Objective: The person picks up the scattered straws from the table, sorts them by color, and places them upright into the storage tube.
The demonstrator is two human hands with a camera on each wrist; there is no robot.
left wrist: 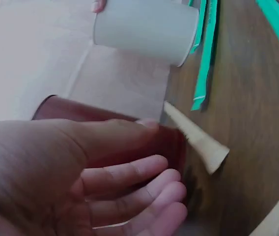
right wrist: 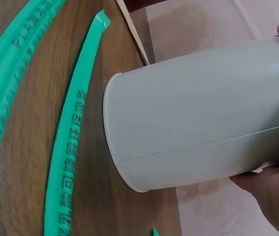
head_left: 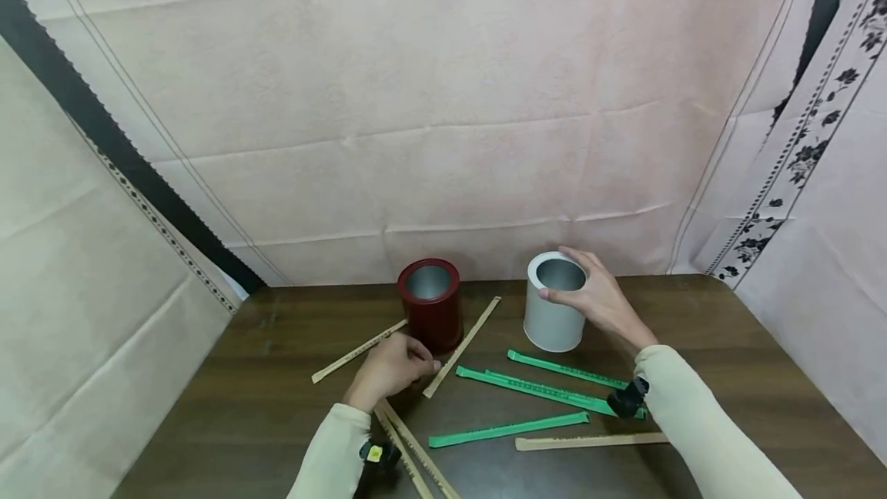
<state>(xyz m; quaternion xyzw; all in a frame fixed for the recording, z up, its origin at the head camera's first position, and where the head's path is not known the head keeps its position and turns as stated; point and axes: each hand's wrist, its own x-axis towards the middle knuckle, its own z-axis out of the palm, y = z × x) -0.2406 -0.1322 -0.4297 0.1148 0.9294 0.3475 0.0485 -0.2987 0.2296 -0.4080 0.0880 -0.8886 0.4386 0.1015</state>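
My right hand (head_left: 601, 295) grips the rim of an upright light-grey canister (head_left: 550, 322), thumb on the near side and fingers on the far side. In the right wrist view the grey canister (right wrist: 193, 118) shows its smooth wall and lower edge. My left hand (head_left: 395, 368) is in front of an upright dark red canister (head_left: 431, 318), fingers loosely bent with nothing between them. The left wrist view shows the red canister (left wrist: 80, 110) behind the thumb; whether they touch I cannot tell. A slim beige paper packet (head_left: 463, 346) lies by that hand, to its right.
Several green-wrapped straws (head_left: 509, 430) with printed lettering lie on the dark wooden table (head_left: 277, 422), mostly at centre right. More beige packets lie left of the red canister, under the left forearm and by the right forearm. Pale cloth (head_left: 416, 98) hangs behind the table.
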